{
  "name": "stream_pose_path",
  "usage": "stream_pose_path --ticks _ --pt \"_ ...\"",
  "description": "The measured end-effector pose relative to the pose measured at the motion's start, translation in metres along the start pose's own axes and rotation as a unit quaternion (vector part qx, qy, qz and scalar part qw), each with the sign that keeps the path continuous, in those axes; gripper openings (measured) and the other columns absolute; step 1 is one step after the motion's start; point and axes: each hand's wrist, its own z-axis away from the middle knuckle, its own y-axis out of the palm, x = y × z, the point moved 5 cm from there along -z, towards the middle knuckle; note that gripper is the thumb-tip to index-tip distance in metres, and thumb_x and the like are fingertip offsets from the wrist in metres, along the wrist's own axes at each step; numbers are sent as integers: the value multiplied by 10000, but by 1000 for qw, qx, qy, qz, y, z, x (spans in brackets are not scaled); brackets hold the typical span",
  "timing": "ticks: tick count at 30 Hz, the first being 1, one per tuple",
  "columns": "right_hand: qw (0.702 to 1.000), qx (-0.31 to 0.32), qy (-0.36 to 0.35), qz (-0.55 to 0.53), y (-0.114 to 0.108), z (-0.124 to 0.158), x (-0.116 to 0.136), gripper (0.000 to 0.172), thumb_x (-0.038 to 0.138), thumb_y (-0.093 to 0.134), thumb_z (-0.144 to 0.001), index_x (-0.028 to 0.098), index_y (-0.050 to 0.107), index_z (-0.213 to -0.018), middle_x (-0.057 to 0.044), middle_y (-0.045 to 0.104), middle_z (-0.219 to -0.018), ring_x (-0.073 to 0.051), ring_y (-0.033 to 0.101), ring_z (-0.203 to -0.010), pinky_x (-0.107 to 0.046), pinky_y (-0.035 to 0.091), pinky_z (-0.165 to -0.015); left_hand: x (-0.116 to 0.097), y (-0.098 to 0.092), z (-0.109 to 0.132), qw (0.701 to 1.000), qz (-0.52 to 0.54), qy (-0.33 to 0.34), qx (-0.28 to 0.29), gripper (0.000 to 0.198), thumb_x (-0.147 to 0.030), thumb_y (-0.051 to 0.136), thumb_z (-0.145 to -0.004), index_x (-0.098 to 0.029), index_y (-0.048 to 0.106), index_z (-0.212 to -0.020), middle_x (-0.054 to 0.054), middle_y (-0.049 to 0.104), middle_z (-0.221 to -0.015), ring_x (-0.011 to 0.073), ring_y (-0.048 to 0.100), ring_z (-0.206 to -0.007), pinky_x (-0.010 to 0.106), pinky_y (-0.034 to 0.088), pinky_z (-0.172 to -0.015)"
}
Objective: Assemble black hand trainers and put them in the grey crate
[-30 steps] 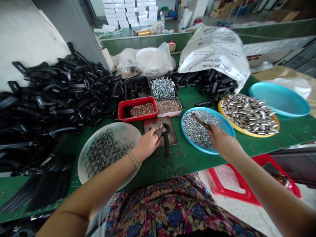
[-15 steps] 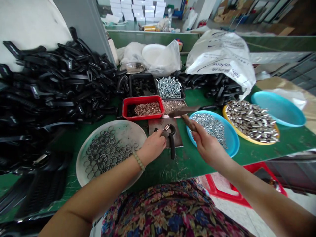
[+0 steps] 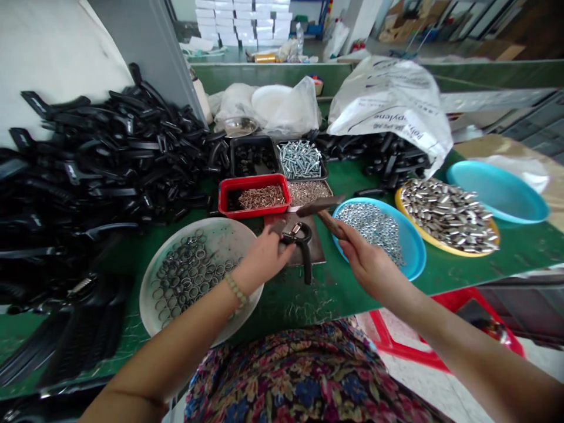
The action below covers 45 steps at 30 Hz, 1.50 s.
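My right hand (image 3: pixel 374 267) is closed around the wooden handle of a hammer (image 3: pixel 332 226), its dark head raised over a flat metal plate (image 3: pixel 318 249). On that plate lies a black plastic part (image 3: pixel 307 264) with a round ring end and a short grip pointing toward me. A small shiny metal piece (image 3: pixel 296 229) sits at its ring end. My left hand (image 3: pixel 264 261) holds this part from the left, thumb and fingers closed on it; the fingertips are partly hidden. A red tray (image 3: pixel 222 202) of copper-coloured rivets stands just behind the plate.
A white round tray (image 3: pixel 147 282) of metal rings stands left. To the right are a blue tray (image 3: pixel 420 258) of small silver parts and a yellow tray (image 3: pixel 458 249) of metal cylinders. Black plastic handles (image 3: pixel 110 153) are heaped at far left. Screws (image 3: pixel 302 158) fill a back tray.
My left hand has shifted a little left, its fingers now spread farther around the black part, whose metal piece shows more. The hammer remains raised, its head tilted slightly differently.
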Motion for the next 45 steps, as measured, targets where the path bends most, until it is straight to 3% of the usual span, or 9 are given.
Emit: stream_pose_path --ticks 2,4,6,9,13,28,33,38,45 --pt "1000 -1 12 2 2 7 0 479 328 314 -957 228 333 -1425 -105 707 -1027 -239 701 -793 -336 539 -651 8 -27 -26 997 7 -24 -69 354 -388 423 -929 -125 564 -1121 110 594 -1030 184 594 -844 319 487 -792" --pt "997 62 21 27 13 11 -1 466 326 326 -948 195 394 -1390 -110 726 -918 -252 701 -709 -353 536 -618 7 -37 -65 995 -34 -11 -88 340 -357 396 -943 -114 607 -1053 119 618 -1014 202 583 -919 337 449 -864" --pt "995 92 19 29 19 13 -2 465 338 320 -949 185 418 -1377 -109 729 -898 -263 704 -710 -366 539 -622 -4 -23 -110 995 -85 47 -22 308 -314 413 -937 -124 655 -954 115 644 -983 220 569 -967 360 415 -894" --pt "999 -17 20 -27 4 16 -5 480 373 319 -955 207 386 -1400 -99 711 -1024 -252 702 -828 -349 547 -679 -17 12 -160 983 -160 67 59 219 -250 492 -891 -155 687 -920 115 651 -1037 278 520 -1069 426 379 -880" --pt "987 -117 88 -63 -13 26 -24 484 417 355 -941 202 438 -1367 -86 725 -910 -231 700 -714 -321 544 -613 -20 40 -179 978 -186 55 75 197 -230 523 -864 -148 694 -919 121 669 -971 295 527 -1038 454 347 -866" --pt "984 -125 102 -75 15 35 -57 414 400 387 -932 198 518 -1270 -101 722 -957 -258 702 -819 -344 542 -676 -15 32 -182 993 -108 31 20 247 -259 446 -915 -148 666 -924 116 695 -905 246 623 -921 386 405 -830" --pt "983 -120 101 -92 16 40 -60 405 399 395 -927 188 533 -1244 -98 722 -948 -245 702 -796 -328 541 -669 -20 11 -118 994 100 49 -7 214 -296 523 -893 -136 652 -949 77 702 -885 176 652 -824 282 473 -779" --pt "976 -135 125 -113 16 38 -66 431 403 391 -919 152 542 -1236 -121 719 -938 -258 697 -804 -352 541 -685 -18 23 -37 983 159 93 -19 144 -278 574 -869 -155 641 -907 56 655 -957 160 635 -875 285 500 -840" --pt "978 -128 105 -124 17 40 -59 413 389 387 -925 158 537 -1234 -104 715 -939 -240 693 -806 -323 533 -681 -10 45 -28 988 79 121 -43 146 -252 523 -895 -134 605 -918 83 598 -1002 179 603 -925 327 510 -871"
